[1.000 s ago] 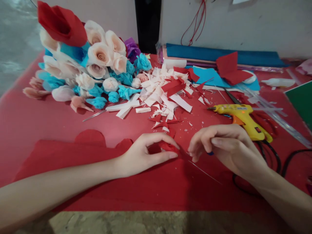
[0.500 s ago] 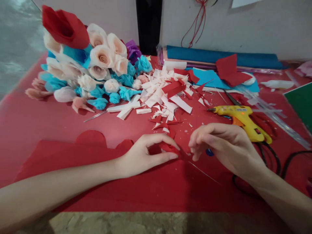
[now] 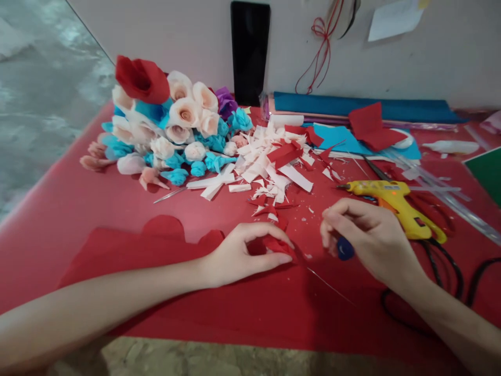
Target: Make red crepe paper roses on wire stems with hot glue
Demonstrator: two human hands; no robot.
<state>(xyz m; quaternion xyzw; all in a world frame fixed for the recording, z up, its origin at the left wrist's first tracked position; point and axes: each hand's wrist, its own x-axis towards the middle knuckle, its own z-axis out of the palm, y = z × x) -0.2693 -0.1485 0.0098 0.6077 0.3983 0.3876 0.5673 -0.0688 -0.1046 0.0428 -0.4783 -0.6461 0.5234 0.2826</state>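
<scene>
My left hand (image 3: 242,253) rests on the red table, thumb and fingers closed around a small piece of red crepe paper (image 3: 278,245), mostly hidden by the fingers. Just right of its fingertips, a thin wire (image 3: 331,286) slants across the red surface. My right hand (image 3: 368,243) is raised a little to the right, its fingers curled and thumb against the forefinger; whatever is pinched there is too small to make out. A round dark blue object (image 3: 345,249) shows beside those fingers. Under my left forearm spreads a red paper sheet (image 3: 129,250) with rounded cut edges.
Paper flowers (image 3: 183,112) in several colours lie heaped at the back left. White and red paper scraps (image 3: 270,162) fill the middle. A yellow glue gun (image 3: 399,201) with a black cord (image 3: 438,266) lies right. A black phone (image 3: 250,52) leans against the wall.
The view has tilted up, so everything sits lower and farther right. My right hand has drawn slightly away from the left, showing more of the blue object. My left hand keeps its hold.
</scene>
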